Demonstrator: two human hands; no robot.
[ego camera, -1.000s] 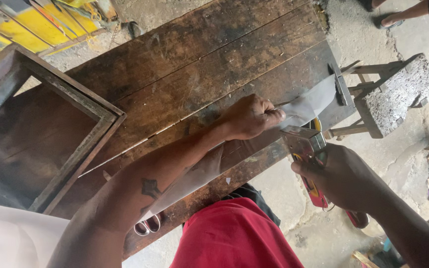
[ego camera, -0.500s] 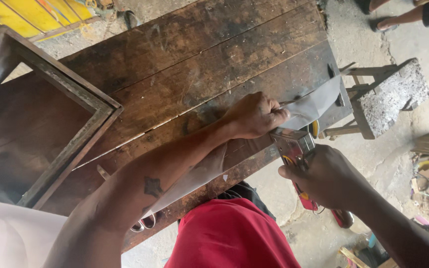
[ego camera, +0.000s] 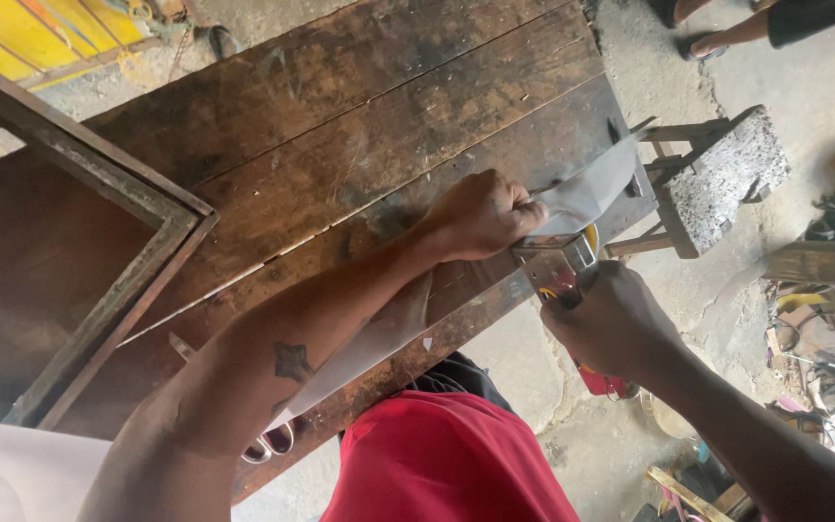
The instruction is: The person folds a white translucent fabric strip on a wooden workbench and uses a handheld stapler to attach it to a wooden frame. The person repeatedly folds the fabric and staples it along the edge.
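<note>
Right hand (ego camera: 616, 324) now nearer, fingers around snips (ego camera: 572, 290); left fingers (ego camera: 519, 215) pinching metal strip (ego camera: 591, 188).

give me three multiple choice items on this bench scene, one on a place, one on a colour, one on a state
1. Where does the grey metal strip lie?
A. along the near edge of the wooden workbench
B. inside the wooden frame
C. on the ground

2. What colour are the handles of the snips in the right hand?
A. blue
B. red
C. green

3. What is the left hand doing?
A. hanging free above the bench
B. holding a hammer
C. pressing down on the strip

Answers:
1 A, the strip runs beside the bench edge nearest the person.
2 B, red shows below the fist.
3 C, the closed left hand rests on the strip.
</note>
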